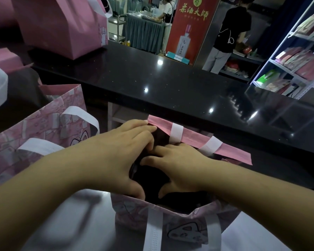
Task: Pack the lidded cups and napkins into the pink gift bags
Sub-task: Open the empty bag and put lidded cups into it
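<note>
A pink gift bag point(230, 153) with white handles stands open in front of me on a pale surface. Both hands reach into its mouth. My left hand point(120, 153) and my right hand point(181, 166) curl around a dark round object point(150, 176) inside the bag; it is too dark to tell whether it is a lidded cup. The inside of the bag is in shadow. No napkins are visible.
Another pink patterned bag point(43, 122) with white handles stands at my left. More pink bags point(62, 24) sit on the black glossy counter point(170, 84) behind. Beyond the counter are two people, a red banner and white shelves point(297, 57) at the right.
</note>
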Demonstrator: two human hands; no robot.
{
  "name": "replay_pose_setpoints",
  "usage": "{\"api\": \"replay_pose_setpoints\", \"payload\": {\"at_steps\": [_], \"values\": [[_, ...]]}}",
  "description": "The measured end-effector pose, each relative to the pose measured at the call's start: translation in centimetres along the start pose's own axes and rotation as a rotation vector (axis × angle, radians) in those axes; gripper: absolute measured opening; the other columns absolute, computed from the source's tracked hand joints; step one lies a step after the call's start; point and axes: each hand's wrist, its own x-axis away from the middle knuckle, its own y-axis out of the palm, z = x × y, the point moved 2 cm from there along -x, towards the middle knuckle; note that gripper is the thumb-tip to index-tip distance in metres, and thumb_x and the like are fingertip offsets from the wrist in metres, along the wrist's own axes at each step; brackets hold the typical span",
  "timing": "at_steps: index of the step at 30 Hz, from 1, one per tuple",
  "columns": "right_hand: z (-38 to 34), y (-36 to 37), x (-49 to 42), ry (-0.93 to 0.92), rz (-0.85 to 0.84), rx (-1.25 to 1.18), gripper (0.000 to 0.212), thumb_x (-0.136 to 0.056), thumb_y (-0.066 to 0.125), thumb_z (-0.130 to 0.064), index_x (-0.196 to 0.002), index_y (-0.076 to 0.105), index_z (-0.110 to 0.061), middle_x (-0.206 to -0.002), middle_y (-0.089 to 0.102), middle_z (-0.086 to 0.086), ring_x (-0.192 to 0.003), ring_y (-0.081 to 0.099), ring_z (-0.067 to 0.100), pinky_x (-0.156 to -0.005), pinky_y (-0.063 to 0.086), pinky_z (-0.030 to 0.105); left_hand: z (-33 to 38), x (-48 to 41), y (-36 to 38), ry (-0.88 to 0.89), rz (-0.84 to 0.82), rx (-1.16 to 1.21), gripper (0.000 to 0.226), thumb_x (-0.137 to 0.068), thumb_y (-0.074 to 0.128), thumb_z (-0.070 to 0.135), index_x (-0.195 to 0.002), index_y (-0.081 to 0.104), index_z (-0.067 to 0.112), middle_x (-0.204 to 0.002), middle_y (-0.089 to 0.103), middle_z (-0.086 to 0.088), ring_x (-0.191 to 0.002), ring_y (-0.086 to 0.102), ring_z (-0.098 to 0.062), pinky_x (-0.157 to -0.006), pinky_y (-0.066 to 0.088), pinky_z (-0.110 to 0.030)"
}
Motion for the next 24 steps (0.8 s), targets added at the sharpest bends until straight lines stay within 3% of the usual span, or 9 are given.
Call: {"api": "replay_pose_setpoints", "payload": {"at_steps": [8, 14, 19, 24], "values": [[0.3, -0.4, -0.3, -0.020, -0.018, -0.046, 0.081, -0.067, 0.071, -0.057, -0.137, 0.034, -0.037, -0.132, 0.048, -0.007, -0.112, 0.051, 0.019, -0.086, 0.048, 0.040, -0.3, 0.3, 0.1, -0.004, 0.033, 0.020, 0.080, -0.046, 0.057, 0.077, -0.111, 0.028, 0.039, -0.142, 0.013, 0.023, -0.129, -0.016, 0.017, -0.101, 0.027, -0.014], [0.4, 0.3, -0.1, -0.023, -0.032, -0.067, 0.080, -0.067, 0.069, -0.061, -0.135, 0.033, -0.039, -0.132, 0.049, -0.008, -0.113, 0.052, 0.018, -0.085, 0.047, 0.040, -0.5, 0.6, 0.3, 0.008, 0.047, 0.030, 0.096, -0.046, 0.053, 0.079, -0.126, 0.019, 0.039, -0.143, 0.005, 0.026, -0.128, -0.018, 0.018, -0.098, 0.017, -0.008], [0.1, 1.8, -0.5, -0.033, -0.091, -0.007, 0.079, -0.072, 0.067, -0.057, -0.138, 0.027, -0.038, -0.140, 0.043, -0.003, -0.118, 0.049, 0.024, -0.088, 0.037, 0.042, -0.4, 0.7, 0.5, 0.000, 0.051, 0.052, 0.109, -0.046, 0.051, 0.082, -0.135, 0.007, 0.038, -0.142, -0.002, 0.030, -0.129, -0.018, 0.016, -0.105, 0.020, -0.016], [-0.6, 2.7, -1.1, -0.058, -0.115, 0.051, 0.077, -0.076, 0.065, -0.053, -0.140, 0.026, -0.037, -0.146, 0.035, 0.000, -0.122, 0.044, 0.028, -0.087, 0.032, 0.048, -0.5, 0.6, 0.6, 0.010, 0.082, 0.063, 0.113, -0.045, 0.052, 0.084, -0.138, 0.013, 0.033, -0.142, 0.004, 0.027, -0.131, -0.012, 0.015, -0.105, 0.022, -0.018]]}}
